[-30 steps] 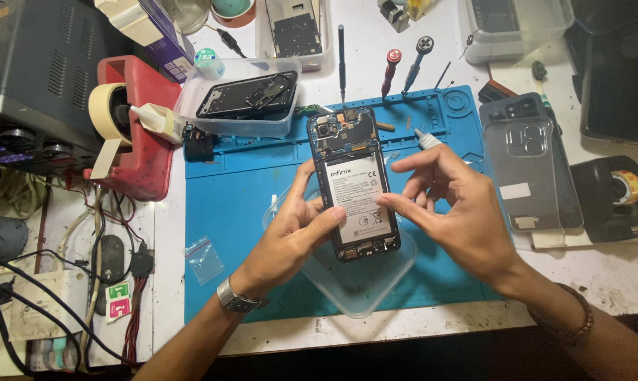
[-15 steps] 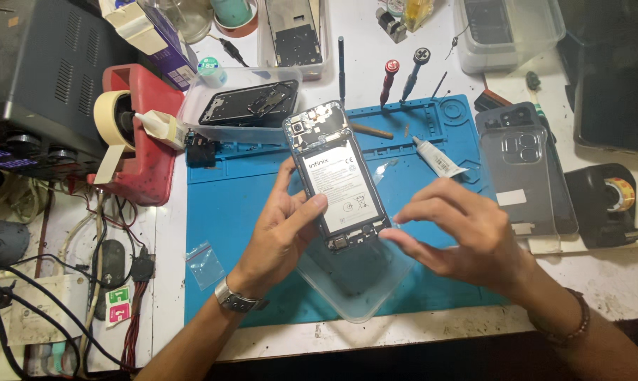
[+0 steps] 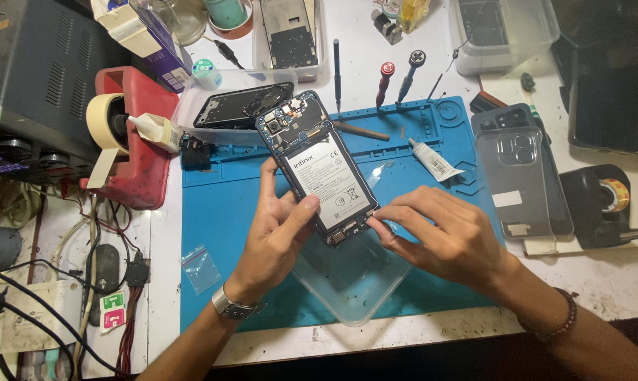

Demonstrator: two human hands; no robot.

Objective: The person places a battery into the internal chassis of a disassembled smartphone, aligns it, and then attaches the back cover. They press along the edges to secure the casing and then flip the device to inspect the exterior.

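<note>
From the head camera, the left hand [image 3: 280,229] held an opened phone [image 3: 317,168], its back cover off and battery showing, tilted above the blue mat [image 3: 213,212] on the desk [image 3: 615,282]; its grip was closed around the phone's lower left edge. The right hand [image 3: 449,236] pinched the phone's bottom corner with its fingertips [image 3: 372,224]. A clear plastic tray [image 3: 351,279] lay just beneath the hands.
</note>
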